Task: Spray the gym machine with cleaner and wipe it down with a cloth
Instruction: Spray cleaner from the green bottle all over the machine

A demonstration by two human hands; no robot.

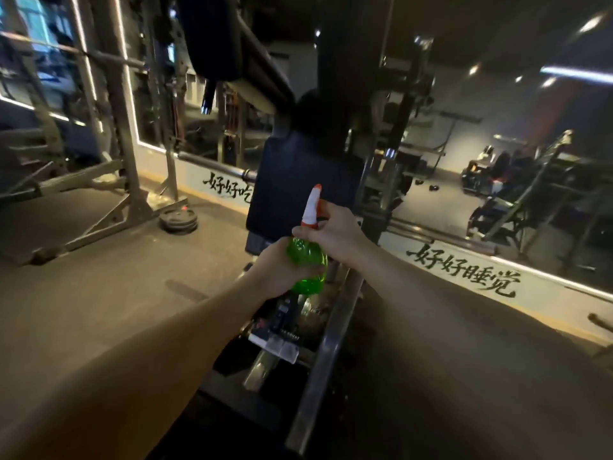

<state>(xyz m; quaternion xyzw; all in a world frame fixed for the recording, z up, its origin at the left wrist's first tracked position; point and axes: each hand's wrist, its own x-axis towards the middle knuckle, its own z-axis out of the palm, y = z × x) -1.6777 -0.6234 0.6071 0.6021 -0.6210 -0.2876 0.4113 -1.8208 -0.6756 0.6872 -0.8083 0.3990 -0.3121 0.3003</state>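
Observation:
A green spray bottle [308, 268] with a white and orange spray head [311, 207] is held up in front of me. My left hand [277, 265] grips the green body from the left. My right hand [335, 232] curls round the neck and trigger, nozzle pointing away toward the dark blue pad [298, 180] of the gym machine just beyond it. The machine's metal frame [328, 327] runs down below my hands. No cloth is in view.
A wall mirror [497, 134] with black lettering under it lines the right and back. A rack frame [109, 161] stands at the left, with weight plates [178, 219] on the floor by its foot. Open rubber floor lies to the left.

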